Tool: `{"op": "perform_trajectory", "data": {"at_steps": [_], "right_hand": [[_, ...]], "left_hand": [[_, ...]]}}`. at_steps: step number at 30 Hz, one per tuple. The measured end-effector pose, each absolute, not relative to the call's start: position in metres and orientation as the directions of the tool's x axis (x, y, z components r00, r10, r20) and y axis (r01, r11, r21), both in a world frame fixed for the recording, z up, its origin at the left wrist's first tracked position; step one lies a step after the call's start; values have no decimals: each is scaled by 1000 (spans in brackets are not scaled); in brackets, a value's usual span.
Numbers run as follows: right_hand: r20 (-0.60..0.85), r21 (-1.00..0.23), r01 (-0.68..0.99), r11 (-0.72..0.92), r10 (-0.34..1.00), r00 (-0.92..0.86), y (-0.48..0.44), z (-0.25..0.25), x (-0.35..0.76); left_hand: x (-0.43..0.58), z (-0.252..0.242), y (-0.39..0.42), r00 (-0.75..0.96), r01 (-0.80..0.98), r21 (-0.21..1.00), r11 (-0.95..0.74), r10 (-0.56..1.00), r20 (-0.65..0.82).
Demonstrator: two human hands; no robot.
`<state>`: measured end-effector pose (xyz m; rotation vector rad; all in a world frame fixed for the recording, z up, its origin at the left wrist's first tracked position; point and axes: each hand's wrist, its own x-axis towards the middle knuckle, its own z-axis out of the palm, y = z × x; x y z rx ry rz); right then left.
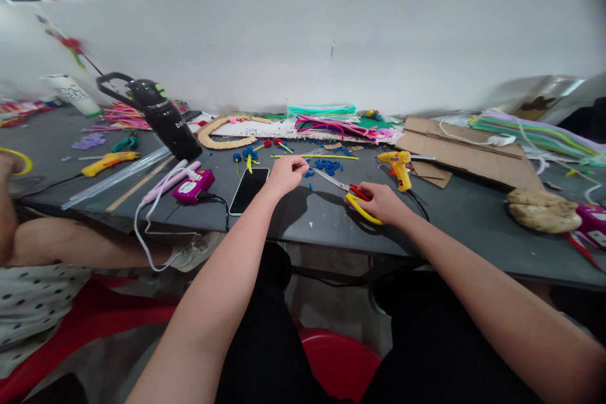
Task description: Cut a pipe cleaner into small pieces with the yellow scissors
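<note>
My right hand [384,203] grips the red and yellow handles of a pair of scissors [341,187], whose blades lie on the dark table [322,214] and point left towards my other hand. My left hand [285,175] is closed in a pinch just right of a black phone [249,190], next to a scatter of small blue pieces [328,167]. What the pinched fingers hold is too small to make out. A long yellow pipe cleaner [315,156] lies just beyond both hands.
A yellow glue gun [400,168] stands right of the scissors, cardboard sheets [461,151] behind it. A black bottle [163,115], a pink device [193,185] with a cable, and coloured pipe cleaners [338,127] lie nearby. Another person's arm [66,246] rests at the left edge.
</note>
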<state>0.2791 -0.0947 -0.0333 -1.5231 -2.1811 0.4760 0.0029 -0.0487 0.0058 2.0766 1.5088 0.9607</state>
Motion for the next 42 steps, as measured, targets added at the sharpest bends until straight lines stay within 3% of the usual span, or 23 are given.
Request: {"op": "perform_trajectory", "data": {"at_steps": [31, 42], "right_hand": [[156, -469, 809, 354, 935, -318, -94, -31, 278], [162, -559, 771, 306, 952, -260, -99, -31, 276]], "left_hand": [[1, 4, -48, 195, 667, 654, -358, 930, 311], [1, 5, -49, 172, 649, 682, -337, 938, 300]]}}
